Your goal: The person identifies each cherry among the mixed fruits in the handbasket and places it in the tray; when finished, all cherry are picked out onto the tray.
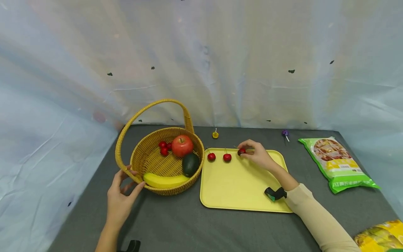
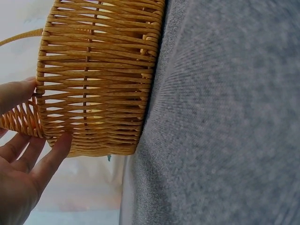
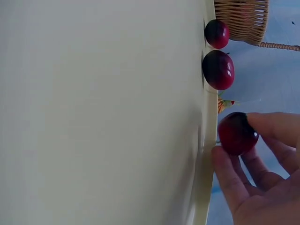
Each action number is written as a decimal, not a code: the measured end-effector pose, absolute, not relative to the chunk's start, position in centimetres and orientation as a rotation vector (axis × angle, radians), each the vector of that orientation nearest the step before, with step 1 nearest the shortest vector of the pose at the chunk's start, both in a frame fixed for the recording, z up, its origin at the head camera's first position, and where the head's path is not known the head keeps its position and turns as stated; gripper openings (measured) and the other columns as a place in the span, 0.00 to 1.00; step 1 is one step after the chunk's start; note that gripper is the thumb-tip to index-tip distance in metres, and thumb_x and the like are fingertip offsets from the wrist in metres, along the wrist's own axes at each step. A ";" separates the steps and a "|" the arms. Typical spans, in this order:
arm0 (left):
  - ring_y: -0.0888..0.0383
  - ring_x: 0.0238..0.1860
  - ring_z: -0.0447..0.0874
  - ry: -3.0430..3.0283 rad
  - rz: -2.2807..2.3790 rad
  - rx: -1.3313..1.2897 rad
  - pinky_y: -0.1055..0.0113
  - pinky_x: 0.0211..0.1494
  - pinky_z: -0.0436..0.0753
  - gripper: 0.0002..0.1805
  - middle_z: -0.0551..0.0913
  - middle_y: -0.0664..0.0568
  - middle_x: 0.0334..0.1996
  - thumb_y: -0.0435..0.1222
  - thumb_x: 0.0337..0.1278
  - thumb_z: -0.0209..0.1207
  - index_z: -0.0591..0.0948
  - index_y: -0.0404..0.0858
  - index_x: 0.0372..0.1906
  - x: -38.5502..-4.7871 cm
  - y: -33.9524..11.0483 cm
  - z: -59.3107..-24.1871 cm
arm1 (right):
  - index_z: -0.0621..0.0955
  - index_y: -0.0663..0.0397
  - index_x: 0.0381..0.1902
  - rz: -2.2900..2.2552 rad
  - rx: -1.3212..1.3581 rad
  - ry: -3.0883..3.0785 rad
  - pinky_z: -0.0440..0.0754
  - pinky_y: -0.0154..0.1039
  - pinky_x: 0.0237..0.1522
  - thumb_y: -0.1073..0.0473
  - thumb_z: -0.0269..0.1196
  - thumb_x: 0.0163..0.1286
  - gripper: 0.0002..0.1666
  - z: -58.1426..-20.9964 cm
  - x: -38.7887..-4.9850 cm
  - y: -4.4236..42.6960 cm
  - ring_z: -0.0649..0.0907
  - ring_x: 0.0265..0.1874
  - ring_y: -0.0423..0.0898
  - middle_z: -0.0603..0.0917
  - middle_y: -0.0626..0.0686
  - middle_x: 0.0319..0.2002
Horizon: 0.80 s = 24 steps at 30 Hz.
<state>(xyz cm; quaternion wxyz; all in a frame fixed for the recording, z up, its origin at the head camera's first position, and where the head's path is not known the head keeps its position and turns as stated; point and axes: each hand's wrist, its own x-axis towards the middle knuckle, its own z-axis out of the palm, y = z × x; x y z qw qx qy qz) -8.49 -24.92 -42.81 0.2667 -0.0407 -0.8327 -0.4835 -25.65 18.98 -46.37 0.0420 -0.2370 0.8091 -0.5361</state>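
Note:
My left hand [image 1: 121,201] grips the rim of a yellow wicker basket [image 1: 176,190] at the foot of its tall handle. In the left wrist view, thumb and fingers lie on either side of that woven rim. Inside the basket are a banana [image 1: 165,180], a dark green avocado [image 1: 190,164], a red apple [image 1: 182,145] and several small red fruits [image 1: 164,151]. With thumb and fingers my right hand [image 1: 259,156] pinches a dark red cherry [image 3: 238,133] at the far edge of a yellow tray [image 1: 233,189]. Two other stemmed cherries [image 1: 227,157] lie left of it.
Behind the tray lie a yellow-wrapped lollipop [image 1: 215,134] and a purple lollipop [image 1: 285,133]. A green food bag [image 1: 340,162] is on the right, with a yellow packet [image 1: 381,236] at the near right corner. A pale curtain [image 1: 220,70] hangs behind the grey tabletop [image 1: 176,224].

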 end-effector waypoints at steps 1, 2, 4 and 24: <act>0.54 0.55 0.76 -2.250 -1.303 -0.107 0.77 0.52 0.83 0.37 0.79 0.35 0.48 0.16 0.48 0.68 0.69 0.26 0.66 -8.5 -24.9 -42.8 | 0.78 0.74 0.52 -1.627 -0.727 2.480 0.85 0.38 0.51 0.77 0.63 0.66 0.17 -46.4 -25.7 19.0 0.79 0.50 0.64 0.79 0.67 0.50; 0.54 0.55 0.76 -2.252 -1.300 -0.106 0.77 0.52 0.83 0.37 0.79 0.36 0.48 0.16 0.48 0.68 0.69 0.26 0.66 -8.5 -24.9 -42.8 | 0.78 0.74 0.52 -1.613 -0.731 2.485 0.85 0.37 0.51 0.77 0.64 0.66 0.17 -46.5 -25.7 19.0 0.79 0.50 0.63 0.78 0.67 0.49; 0.55 0.55 0.76 -2.251 -1.300 -0.109 0.77 0.52 0.83 0.37 0.79 0.36 0.48 0.16 0.48 0.68 0.69 0.26 0.66 -8.4 -24.9 -42.8 | 0.78 0.74 0.52 -1.591 -0.745 2.495 0.85 0.36 0.49 0.77 0.64 0.65 0.17 -46.6 -25.7 19.0 0.79 0.49 0.63 0.78 0.67 0.48; 0.56 0.55 0.75 -2.250 -1.306 -0.102 0.80 0.51 0.81 0.37 0.78 0.36 0.48 0.16 0.48 0.68 0.69 0.26 0.66 -8.4 -24.8 -42.5 | 0.81 0.70 0.47 -1.403 -0.787 2.585 0.84 0.36 0.41 0.75 0.66 0.64 0.13 -46.4 -25.4 18.6 0.78 0.43 0.57 0.79 0.64 0.45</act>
